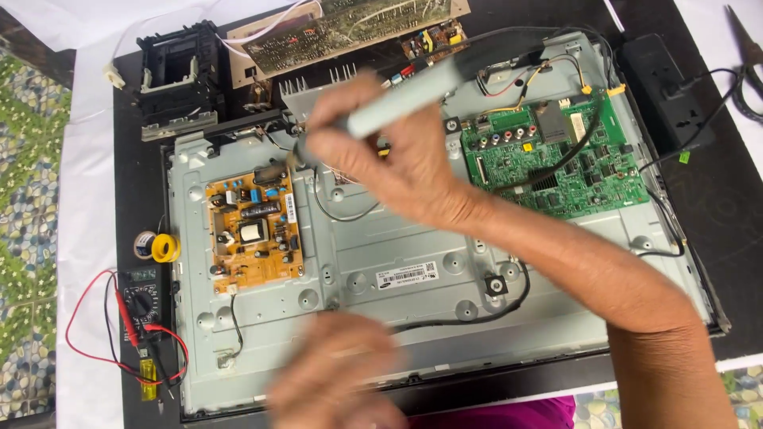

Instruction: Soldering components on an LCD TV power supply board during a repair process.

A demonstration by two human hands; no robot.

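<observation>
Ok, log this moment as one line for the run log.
right hand: holds grey pen-shaped tool, tip near orange circuit board | left hand: blurred, over panel's near edge | green circuit board: untouched

The right hand (389,163) reached in from the right on a bare forearm, fingers curled closed. The left hand (338,369) hovered low and blurred, fingers loosely bent.

We see a black table (719,214) carrying the opened television chassis (413,262) centrally, a multimeter (143,306) at eight o'clock, power strip (664,83) at two.
</observation>
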